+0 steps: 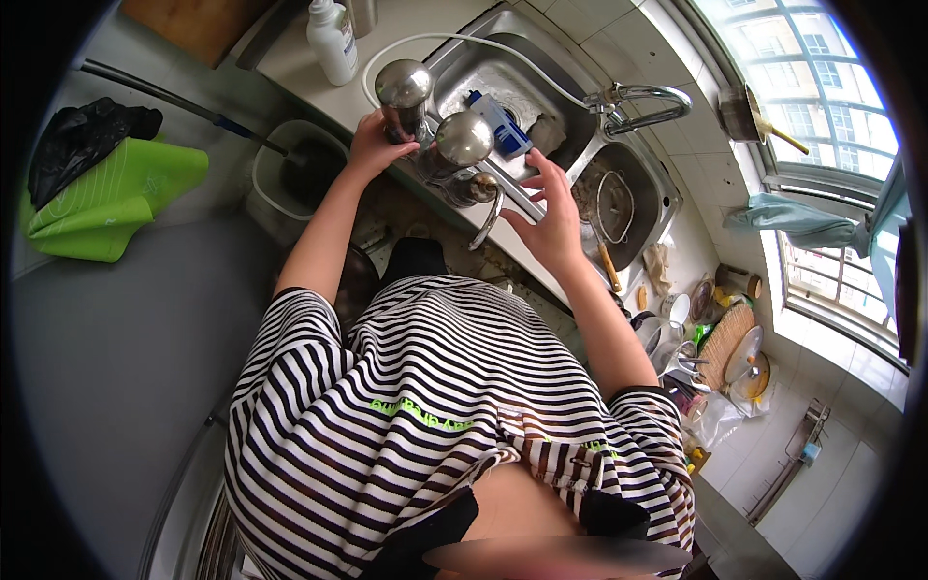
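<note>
Two steel flasks stand at the near edge of the counter [290, 53], by the left basin of a double sink [541, 72]. The left hand [372, 145] is closed around the lower body of the left flask [403, 92], gripping it upright. The second flask [456, 145] stands just to the right of that hand, between the two hands, and touches neither. Right of this flask and just left of the right hand lies a small round metal piece [474, 188] with a curved handle, its exact kind unclear. The right hand [546, 217] is open, fingers spread, hovering over the divider between the basins and holding nothing. Beyond it, in the left basin, lies a blue-and-white packet [501, 124]. To the right of the right hand, in the right basin, sits a round wire strainer [616, 203], with a wooden-handled tool [607, 266] by the basin's near rim. A chrome tap [643, 104] rises beyond the right hand, a white hose running from it. Far beyond the left hand a white bottle [332, 39] stands on the counter.
</note>
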`<state>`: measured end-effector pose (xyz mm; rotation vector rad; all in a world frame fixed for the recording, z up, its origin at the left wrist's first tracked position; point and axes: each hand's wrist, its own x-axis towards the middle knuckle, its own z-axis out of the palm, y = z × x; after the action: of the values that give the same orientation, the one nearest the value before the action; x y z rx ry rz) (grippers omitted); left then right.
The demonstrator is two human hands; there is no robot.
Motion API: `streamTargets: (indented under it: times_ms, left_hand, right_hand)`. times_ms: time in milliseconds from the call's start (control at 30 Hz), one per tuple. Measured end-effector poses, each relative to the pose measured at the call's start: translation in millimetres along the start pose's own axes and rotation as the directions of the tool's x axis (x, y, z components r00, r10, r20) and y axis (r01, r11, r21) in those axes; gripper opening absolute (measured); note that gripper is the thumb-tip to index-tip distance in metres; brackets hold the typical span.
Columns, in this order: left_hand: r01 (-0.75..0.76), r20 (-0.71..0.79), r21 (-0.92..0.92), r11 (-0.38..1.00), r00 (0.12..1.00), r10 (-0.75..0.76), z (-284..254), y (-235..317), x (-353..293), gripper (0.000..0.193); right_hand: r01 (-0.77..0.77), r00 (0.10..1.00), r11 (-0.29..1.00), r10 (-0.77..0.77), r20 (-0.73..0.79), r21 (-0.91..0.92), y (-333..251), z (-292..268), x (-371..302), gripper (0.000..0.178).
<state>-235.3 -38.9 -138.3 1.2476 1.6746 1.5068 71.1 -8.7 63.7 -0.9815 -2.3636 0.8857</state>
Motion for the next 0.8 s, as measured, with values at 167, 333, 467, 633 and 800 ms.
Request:
streamTargets:
  times_ms: [167, 333, 467, 633, 800]
  left_hand:
    - [-0.060, -0.015, 0.095, 0.994, 0.998, 0.062, 0, -14, 7, 0.042]
    - [-0.123, -0.077, -0.010, 0.992, 0.990, 0.122, 7, 6, 7, 0.034]
    - [-0.069, -0.065, 0.184, 0.980, 0.994, 0.083, -9, -7, -2, 0.033]
    - [-0.051, -0.057, 0.022, 0.998, 0.997, 0.053, -5, 47, 5, 0.036]
    - [-0.030, 0.006, -0.187, 0.982, 0.999, 0.031, -7, 110, 36, 0.058]
  right_hand:
    - [-0.174, 0.984, 0.985, 0.174, -0.041, 0.005, 78, 105, -26, 0.100]
    - [-0.298, 0.934, 0.945, 0.317, -0.164, 0.134, 90, 153, -9, 0.071]
    - [-0.313, 0.928, 0.923, 0.348, -0.135, 0.224, 82, 140, -2, 0.057]
    - [-0.184, 0.922, 0.964, 0.237, -0.306, 0.191, 75, 124, -2, 0.048]
    - [-0.117, 0.927, 0.984, 0.156, -0.341, 0.132, 35, 42, 31, 0.045]
